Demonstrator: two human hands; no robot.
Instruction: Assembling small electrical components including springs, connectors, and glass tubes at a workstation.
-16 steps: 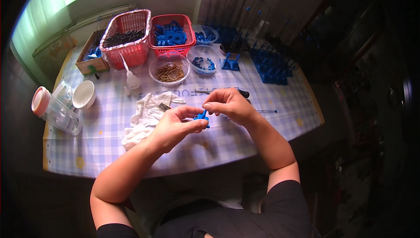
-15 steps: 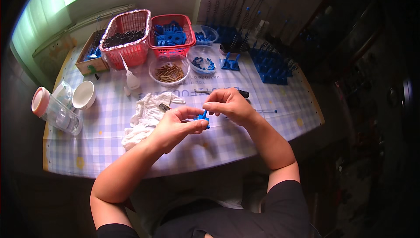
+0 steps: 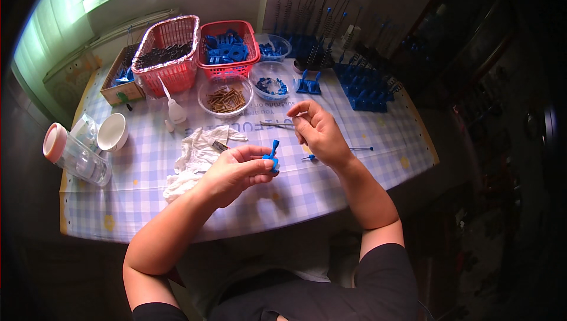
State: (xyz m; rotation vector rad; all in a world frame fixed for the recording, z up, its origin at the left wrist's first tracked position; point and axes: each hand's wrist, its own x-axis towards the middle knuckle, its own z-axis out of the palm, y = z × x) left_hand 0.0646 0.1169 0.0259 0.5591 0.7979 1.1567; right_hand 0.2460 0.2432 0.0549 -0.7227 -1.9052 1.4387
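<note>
My left hand [image 3: 233,172] pinches a small blue plastic part [image 3: 270,164] between thumb and fingers. A narrow blue stem with a flared top stands up from that part. My right hand [image 3: 319,135] hovers over the cloth to the right, apart from the part. Its fingers are loosely bent and I see nothing in them. Below that hand lies a thin dark rod [image 3: 275,124], its right end hidden. A thin wire rod [image 3: 361,148] and a small blue-headed piece [image 3: 310,157] lie beside my right wrist.
White cloth [image 3: 198,151] lies left of my hands. Behind are a bowl of brass-coloured pins [image 3: 225,100], a bowl of small blue pieces [image 3: 273,86], red baskets [image 3: 229,66] and a squeeze bottle [image 3: 175,110]. Blue racks [image 3: 367,99] stand at right, a jar [image 3: 80,158] and white cup [image 3: 113,132] at left.
My right hand has let go of the blue part and moved up and to the right. The left hand keeps hold of it, nearly in place. The view has shifted slightly.
</note>
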